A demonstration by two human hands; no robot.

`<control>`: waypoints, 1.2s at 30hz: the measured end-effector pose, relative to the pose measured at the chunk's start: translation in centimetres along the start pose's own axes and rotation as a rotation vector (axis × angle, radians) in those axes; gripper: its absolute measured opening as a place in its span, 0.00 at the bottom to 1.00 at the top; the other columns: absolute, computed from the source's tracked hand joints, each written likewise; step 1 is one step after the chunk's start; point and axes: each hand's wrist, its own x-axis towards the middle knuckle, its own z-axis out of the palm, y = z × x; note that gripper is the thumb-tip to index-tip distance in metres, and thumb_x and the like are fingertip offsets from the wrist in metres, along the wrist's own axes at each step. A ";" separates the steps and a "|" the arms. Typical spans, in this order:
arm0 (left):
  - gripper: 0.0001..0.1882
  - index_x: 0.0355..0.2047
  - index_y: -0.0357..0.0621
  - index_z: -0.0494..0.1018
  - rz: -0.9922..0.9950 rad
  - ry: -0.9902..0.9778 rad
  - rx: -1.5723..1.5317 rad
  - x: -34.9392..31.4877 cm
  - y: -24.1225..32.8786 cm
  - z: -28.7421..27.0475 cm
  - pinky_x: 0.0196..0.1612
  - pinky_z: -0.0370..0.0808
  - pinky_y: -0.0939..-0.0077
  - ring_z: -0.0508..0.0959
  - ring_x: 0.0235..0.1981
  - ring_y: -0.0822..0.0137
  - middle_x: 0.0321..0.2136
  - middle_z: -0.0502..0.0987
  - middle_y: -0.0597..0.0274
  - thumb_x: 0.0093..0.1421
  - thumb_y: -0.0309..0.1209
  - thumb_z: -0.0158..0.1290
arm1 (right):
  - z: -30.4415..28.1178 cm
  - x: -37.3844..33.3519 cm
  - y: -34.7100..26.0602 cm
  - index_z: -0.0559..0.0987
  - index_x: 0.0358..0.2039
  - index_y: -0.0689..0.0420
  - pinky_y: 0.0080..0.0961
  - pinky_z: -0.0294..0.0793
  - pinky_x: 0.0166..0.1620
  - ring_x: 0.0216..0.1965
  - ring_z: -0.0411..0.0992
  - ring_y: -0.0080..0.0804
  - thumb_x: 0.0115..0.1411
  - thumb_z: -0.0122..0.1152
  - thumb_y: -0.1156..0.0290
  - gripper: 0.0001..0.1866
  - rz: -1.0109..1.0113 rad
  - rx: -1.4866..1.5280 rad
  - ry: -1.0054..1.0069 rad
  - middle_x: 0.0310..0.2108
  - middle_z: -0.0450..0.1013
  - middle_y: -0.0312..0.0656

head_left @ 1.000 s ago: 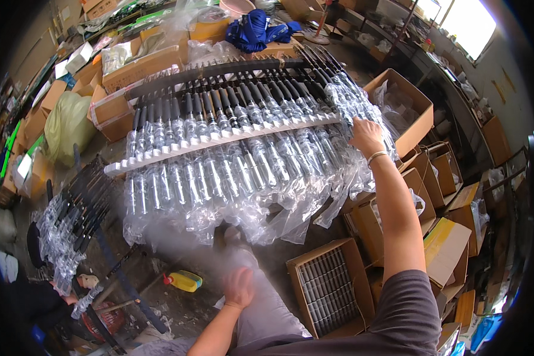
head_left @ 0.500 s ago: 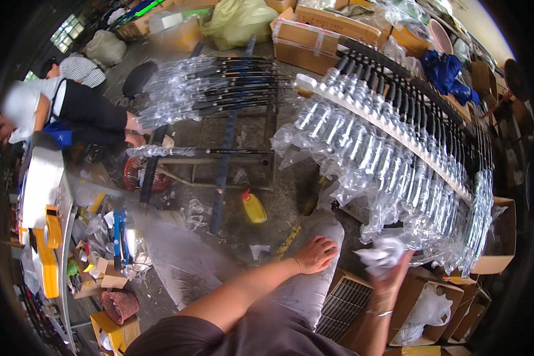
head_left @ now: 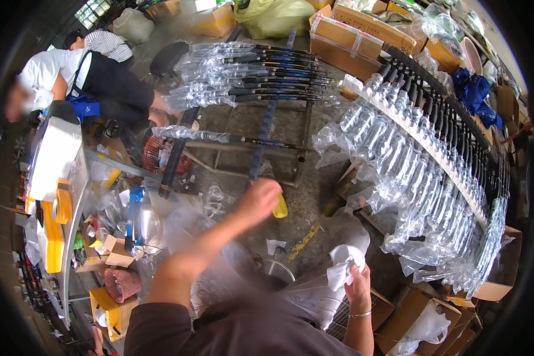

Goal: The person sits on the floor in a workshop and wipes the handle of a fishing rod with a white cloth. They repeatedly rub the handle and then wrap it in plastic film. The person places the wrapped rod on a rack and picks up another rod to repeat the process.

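Observation:
My right hand (head_left: pixel 357 285), with a bracelet at its wrist, grips a crumpled white cloth (head_left: pixel 345 265) over my right thigh. My left hand (head_left: pixel 260 200) is stretched forward over the floor, smeared by motion, so its fingers are unclear. Behind it, partly covered, shows a yellow bottle (head_left: pixel 280 206); whether the hand touches it I cannot tell. A single long rod (head_left: pixel 231 138), wrapped in clear plastic at one end, lies across the dark bars of a stand (head_left: pixel 258 155) beyond that hand.
Several similar wrapped rods (head_left: pixel 261 74) lie farther back on the stand. At right, a white slotted rack (head_left: pixel 424 139) holds a long row of them. Cardboard boxes (head_left: pixel 412 320) stand near my right side. A person (head_left: pixel 115 89) bends at the far left, near a cluttered table (head_left: pixel 77 190).
My left hand has lifted from my right leg and swung forward and left. My right hand has brought the white cloth inward over the thigh. The whole view has shifted.

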 end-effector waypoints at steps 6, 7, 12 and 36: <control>0.15 0.40 0.41 0.70 -0.175 0.081 0.529 9.3 -11.7 -7.1 0.47 0.69 0.62 0.70 0.45 0.54 0.42 0.70 0.55 0.52 0.29 0.57 | 0.2 1.5 1.4 0.66 0.55 0.64 0.36 0.74 0.49 0.44 0.74 0.40 0.53 0.61 0.62 0.32 0.049 0.073 0.013 0.45 0.72 0.46; 0.16 0.41 0.42 0.70 -0.207 0.054 0.605 10.7 -13.6 -7.4 0.47 0.69 0.62 0.70 0.45 0.54 0.42 0.70 0.56 0.52 0.29 0.57 | -0.4 1.4 1.8 0.65 0.55 0.64 0.37 0.74 0.50 0.45 0.73 0.41 0.52 0.61 0.61 0.33 0.036 0.120 0.026 0.46 0.72 0.46; 0.16 0.40 0.44 0.69 -0.398 -0.010 0.740 16.7 -20.1 -7.6 0.47 0.70 0.59 0.72 0.46 0.53 0.42 0.72 0.56 0.52 0.31 0.58 | -3.1 1.1 4.3 0.71 0.46 0.59 0.38 0.75 0.44 0.39 0.72 0.35 0.50 0.66 0.54 0.29 -0.041 0.199 0.185 0.39 0.72 0.40; 0.13 0.41 0.39 0.64 -0.264 0.143 0.917 16.1 -20.7 -16.7 0.44 0.69 0.57 0.72 0.42 0.51 0.38 0.72 0.51 0.58 0.31 0.50 | -1.9 2.4 4.1 0.70 0.48 0.56 0.37 0.79 0.37 0.37 0.75 0.38 0.52 0.65 0.55 0.27 0.053 0.439 0.237 0.41 0.74 0.44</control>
